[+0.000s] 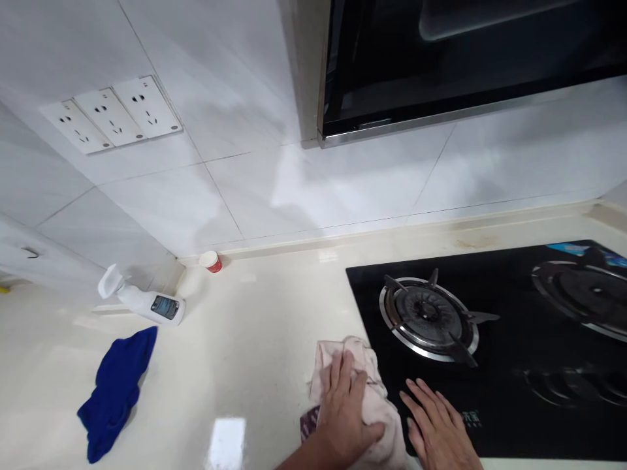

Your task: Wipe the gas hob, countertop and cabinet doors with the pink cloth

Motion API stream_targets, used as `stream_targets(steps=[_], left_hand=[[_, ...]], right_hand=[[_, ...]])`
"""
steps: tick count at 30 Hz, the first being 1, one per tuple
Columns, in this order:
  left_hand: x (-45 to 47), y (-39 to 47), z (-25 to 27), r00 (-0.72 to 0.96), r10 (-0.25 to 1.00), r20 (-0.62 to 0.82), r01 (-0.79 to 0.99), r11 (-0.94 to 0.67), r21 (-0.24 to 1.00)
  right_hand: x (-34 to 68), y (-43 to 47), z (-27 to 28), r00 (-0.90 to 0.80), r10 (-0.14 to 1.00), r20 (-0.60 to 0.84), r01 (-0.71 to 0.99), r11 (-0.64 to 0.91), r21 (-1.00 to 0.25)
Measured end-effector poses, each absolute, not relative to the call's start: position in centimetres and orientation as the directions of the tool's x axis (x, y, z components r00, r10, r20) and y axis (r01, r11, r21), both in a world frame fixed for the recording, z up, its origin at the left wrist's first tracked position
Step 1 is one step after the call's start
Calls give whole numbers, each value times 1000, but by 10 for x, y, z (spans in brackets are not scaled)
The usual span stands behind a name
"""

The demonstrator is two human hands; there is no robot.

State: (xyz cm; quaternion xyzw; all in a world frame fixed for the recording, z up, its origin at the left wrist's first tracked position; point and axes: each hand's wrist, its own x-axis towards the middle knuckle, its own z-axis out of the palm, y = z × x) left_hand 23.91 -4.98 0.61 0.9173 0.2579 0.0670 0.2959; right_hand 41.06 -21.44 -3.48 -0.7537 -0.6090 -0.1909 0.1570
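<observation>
My left hand (343, 405) lies palm down on a pale pink cloth (369, 359), fingers stretched and thumb out to the side. The bunched cloth rests on the cream countertop (255, 365), along the left edge of the black gas hob (514, 313). A dark purple patterned patch (308, 423) shows beside the cloth, under my left wrist. Flat on the hob's front left corner is my right hand (438, 424), its fingers extended and holding nothing. Just beyond it sits the left burner (428, 313) with its metal pan supports.
A crumpled blue cloth (115, 391) and a white spray bottle (147, 300), lying on its side, are at the left. Against the back wall stands a small red and white cup (211, 261). A dark range hood (441, 65) overhangs the hob. Wall sockets (112, 114) are upper left.
</observation>
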Motion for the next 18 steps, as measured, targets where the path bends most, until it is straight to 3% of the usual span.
stream_targets(steps=[5, 13, 18], left_hand=[[300, 11, 11, 883, 466, 63, 384, -792, 475], [343, 106, 17, 777, 610, 157, 532, -769, 355], [297, 124, 25, 691, 704, 164, 639, -701, 318]], right_hand=[[411, -213, -33, 185, 846, 499, 978, -209, -8], [412, -212, -22, 183, 841, 509, 980, -199, -25], [411, -213, -22, 201, 833, 515, 978, -201, -55]])
